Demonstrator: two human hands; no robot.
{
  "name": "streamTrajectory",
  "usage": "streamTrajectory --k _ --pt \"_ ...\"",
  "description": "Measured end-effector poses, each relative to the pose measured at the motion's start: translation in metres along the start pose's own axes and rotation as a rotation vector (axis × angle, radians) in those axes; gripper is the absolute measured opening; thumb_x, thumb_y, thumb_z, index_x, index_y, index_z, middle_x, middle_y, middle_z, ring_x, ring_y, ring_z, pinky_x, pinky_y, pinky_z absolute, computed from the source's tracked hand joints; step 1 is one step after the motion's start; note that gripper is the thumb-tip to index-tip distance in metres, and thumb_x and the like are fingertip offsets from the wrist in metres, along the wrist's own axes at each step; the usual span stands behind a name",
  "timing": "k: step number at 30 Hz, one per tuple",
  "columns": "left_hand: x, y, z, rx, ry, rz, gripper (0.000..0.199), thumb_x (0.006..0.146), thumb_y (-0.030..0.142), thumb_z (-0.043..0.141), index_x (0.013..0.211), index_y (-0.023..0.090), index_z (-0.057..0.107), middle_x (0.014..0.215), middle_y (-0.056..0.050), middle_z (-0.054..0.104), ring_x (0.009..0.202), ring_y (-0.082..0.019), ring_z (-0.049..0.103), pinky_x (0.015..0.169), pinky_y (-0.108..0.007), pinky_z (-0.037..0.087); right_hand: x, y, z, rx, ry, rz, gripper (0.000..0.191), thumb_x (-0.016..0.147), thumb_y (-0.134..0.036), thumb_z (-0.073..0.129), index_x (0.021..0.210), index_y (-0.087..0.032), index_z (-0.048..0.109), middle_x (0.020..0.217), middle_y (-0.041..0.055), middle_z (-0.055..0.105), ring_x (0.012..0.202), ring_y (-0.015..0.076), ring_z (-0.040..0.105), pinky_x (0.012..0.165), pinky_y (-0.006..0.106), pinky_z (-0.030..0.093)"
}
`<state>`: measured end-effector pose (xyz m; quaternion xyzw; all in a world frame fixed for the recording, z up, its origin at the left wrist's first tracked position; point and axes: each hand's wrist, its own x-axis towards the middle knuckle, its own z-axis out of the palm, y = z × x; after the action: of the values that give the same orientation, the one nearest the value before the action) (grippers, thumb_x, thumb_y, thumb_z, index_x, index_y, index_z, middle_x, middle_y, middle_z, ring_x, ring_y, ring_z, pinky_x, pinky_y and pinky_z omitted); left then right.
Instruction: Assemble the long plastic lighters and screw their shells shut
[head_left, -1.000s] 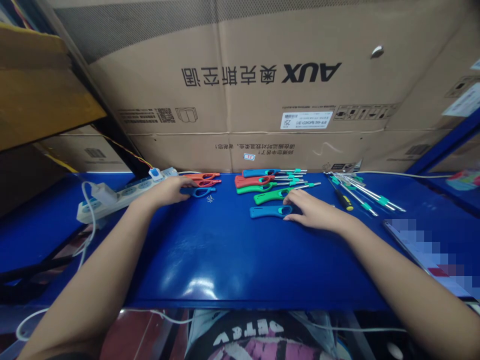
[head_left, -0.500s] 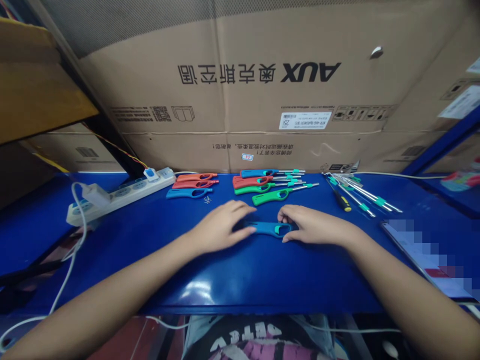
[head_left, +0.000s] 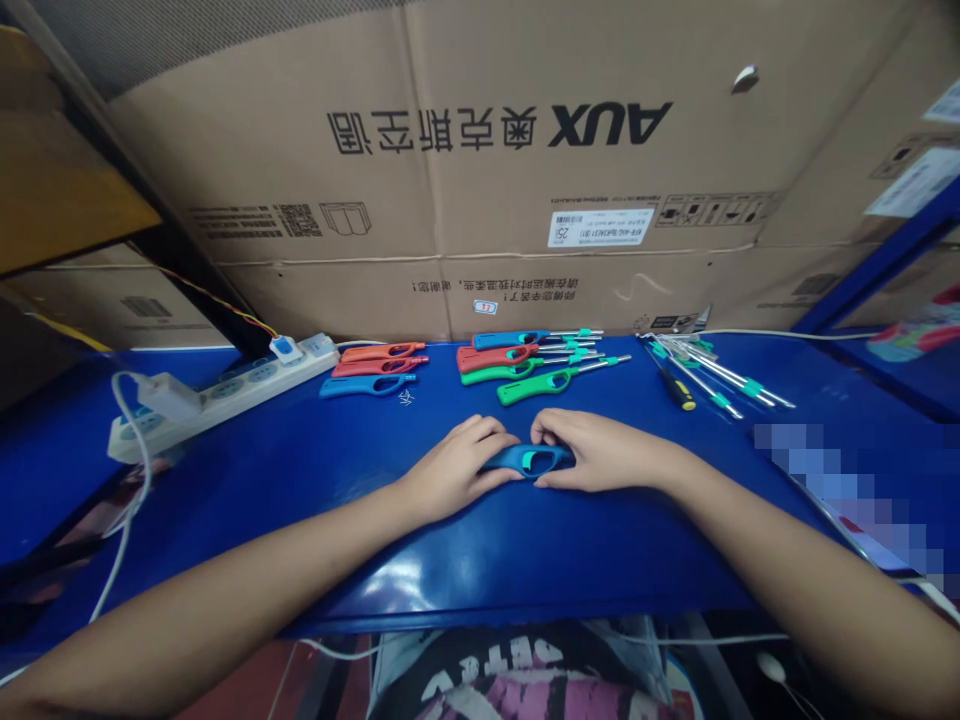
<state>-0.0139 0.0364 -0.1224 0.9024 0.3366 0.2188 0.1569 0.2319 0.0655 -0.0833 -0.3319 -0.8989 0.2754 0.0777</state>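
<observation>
A blue gas lighter body [head_left: 510, 459] with a teal trigger lies crosswise between my hands, just over the blue table. My left hand [head_left: 461, 468] is closed on its handle end, thumb in front and fingers behind. The fingers of my right hand [head_left: 592, 450] are closed round the nozzle end and hide its tip. Behind them lie several lighters with metal tubes fitted, among them a green lighter [head_left: 534, 386] and a red lighter [head_left: 495, 357]. Farther left are lighter bodies without tubes: an orange one [head_left: 367, 353], a red one [head_left: 360, 367] and a blue one [head_left: 352, 385].
Several small screws [head_left: 406, 397] lie by the left bodies. A white power strip [head_left: 225, 393] runs along the left. At the right are metal lighter tubes [head_left: 739, 385], a black and yellow screwdriver [head_left: 681, 390] and a blurred-out tablet-like device [head_left: 847, 500]. A cardboard wall [head_left: 450, 220] stands behind.
My left hand has closed on the blue lighter body's handle. The body has shifted a little left, and my right fingers now wrap its nozzle end. The view has tilted slightly.
</observation>
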Motion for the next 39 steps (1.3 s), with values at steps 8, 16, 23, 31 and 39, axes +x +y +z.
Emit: streamTrajectory --k 8,16,23,31,39 --pt "0.002 -0.004 -0.001 -0.170 0.086 -0.069 0.031 0.097 0.041 0.061 0.120 0.020 0.064 0.114 -0.009 0.064 0.108 -0.024 0.060 0.098 -0.038 0.048 0.005 0.014 -0.007 0.244 0.046 0.023 0.046 0.075 -0.050 0.081 0.102 -0.020 0.058 0.087 -0.0011 0.059 0.077 0.0147 0.053 0.068 0.026 0.044" --pt "0.003 -0.009 -0.001 -0.359 0.235 -0.129 0.026 0.097 0.037 0.061 0.115 0.019 0.064 0.112 -0.008 0.066 0.106 -0.022 0.063 0.098 -0.037 0.050 0.010 0.030 0.000 0.311 0.053 -0.062 0.032 0.089 -0.048 0.065 0.096 -0.017 0.067 0.095 0.0044 0.069 0.088 0.0191 0.062 0.083 0.033 0.049" --pt "0.003 -0.008 -0.002 -0.370 0.191 -0.119 0.028 0.093 0.039 0.066 0.114 0.020 0.065 0.112 -0.009 0.067 0.105 -0.023 0.064 0.098 -0.038 0.050 0.010 0.029 0.000 0.216 0.129 -0.117 0.025 0.096 -0.038 0.056 0.087 -0.017 0.067 0.082 0.0029 0.067 0.076 0.0163 0.061 0.073 0.030 0.049" --pt "0.003 -0.011 0.001 -0.537 0.280 -0.270 0.032 0.093 0.044 0.061 0.115 0.020 0.060 0.110 -0.007 0.069 0.103 -0.023 0.066 0.093 -0.036 0.052 0.012 0.028 0.003 0.028 0.132 -0.134 0.022 0.100 -0.031 0.050 0.091 -0.018 0.064 0.093 0.0065 0.065 0.084 0.0182 0.061 0.079 0.032 0.048" --pt "0.002 -0.014 -0.008 -0.517 0.475 -0.293 0.029 0.089 0.040 0.065 0.097 0.023 0.043 0.083 0.002 0.060 0.074 -0.013 0.059 0.070 -0.025 0.049 0.009 0.025 -0.004 -0.051 0.222 -0.027 0.021 0.102 -0.030 0.042 0.092 -0.020 0.057 0.091 0.0060 0.066 0.081 0.0188 0.059 0.075 0.031 0.045"
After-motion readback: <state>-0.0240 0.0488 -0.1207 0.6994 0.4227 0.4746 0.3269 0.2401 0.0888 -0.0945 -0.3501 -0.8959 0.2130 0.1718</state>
